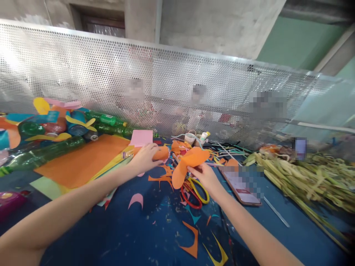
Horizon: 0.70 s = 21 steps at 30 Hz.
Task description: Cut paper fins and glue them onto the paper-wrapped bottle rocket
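My left hand (145, 159) lies over a small plastic bottle (162, 153) wrapped in orange paper, its fingers curled around the middle. The bottle rests on its side with the clear neck pointing left. Between the thumb and fingers of my right hand (206, 177) is an orange paper propeller (191, 162) with rounded blades, held just to the right of the bottle. Below it lie scissors with red and yellow handles (198, 195), their blades partly hidden by the paper. Orange paper scraps (163, 175) are scattered between both hands.
Left are orange paper sheets (83, 159), green bottles (47, 153) and a purple object (11, 203). A pink paper stack (142, 137) sits behind my left hand. To the right lie a phone (241, 186), a clear straw (277, 212) and dried husks (302, 181). A perforated metal panel (172, 81) stands behind.
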Tool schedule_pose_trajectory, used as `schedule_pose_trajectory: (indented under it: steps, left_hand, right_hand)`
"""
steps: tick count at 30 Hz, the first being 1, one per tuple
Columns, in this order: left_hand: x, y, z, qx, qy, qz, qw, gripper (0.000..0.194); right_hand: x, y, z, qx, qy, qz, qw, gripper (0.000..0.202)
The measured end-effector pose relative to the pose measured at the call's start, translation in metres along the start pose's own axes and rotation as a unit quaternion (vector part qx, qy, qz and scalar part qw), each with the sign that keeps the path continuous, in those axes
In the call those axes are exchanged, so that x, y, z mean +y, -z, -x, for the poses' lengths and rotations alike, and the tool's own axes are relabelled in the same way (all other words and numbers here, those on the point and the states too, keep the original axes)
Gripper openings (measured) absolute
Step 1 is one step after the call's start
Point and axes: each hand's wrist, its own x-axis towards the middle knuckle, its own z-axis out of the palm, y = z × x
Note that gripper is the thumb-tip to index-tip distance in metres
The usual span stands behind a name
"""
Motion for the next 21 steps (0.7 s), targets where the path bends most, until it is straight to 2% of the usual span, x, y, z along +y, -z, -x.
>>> schedule_pose_trajectory:
  steps: [1, 5, 11, 16, 21]
  left_hand:
    - [-0.005, 0.0, -0.006, -0.033, -0.005, -0.055, 0.998, 0.049]
    - [-0.016, -0.007, -0.02, -0.071, -0.006, -0.093, 0.993, 0.068]
    - [-0.016, -0.008, -0.027, -0.1, 0.01, -0.123, 0.987, 0.057]
    - [-0.013, 0.012, -0.035, -0.139, 0.004, -0.101, 0.985, 0.059]
    - [-0.005, 0.038, -0.039, -0.217, -0.021, -0.047, 0.975, 0.064]
  right_hand:
    - [0.002, 0.003, -0.003, 0.005, -0.008, -0.004, 1.0, 0.034]
    - [0.007, 0.012, -0.008, 0.015, -0.01, -0.006, 1.0, 0.036]
    - [0.008, 0.014, -0.008, 0.013, -0.004, 0.013, 1.0, 0.03]
    - [0.003, 0.014, -0.008, 0.006, -0.007, 0.019, 1.0, 0.029]
    - [-0.008, 0.018, -0.006, 0.028, -0.011, -0.015, 0.999, 0.038]
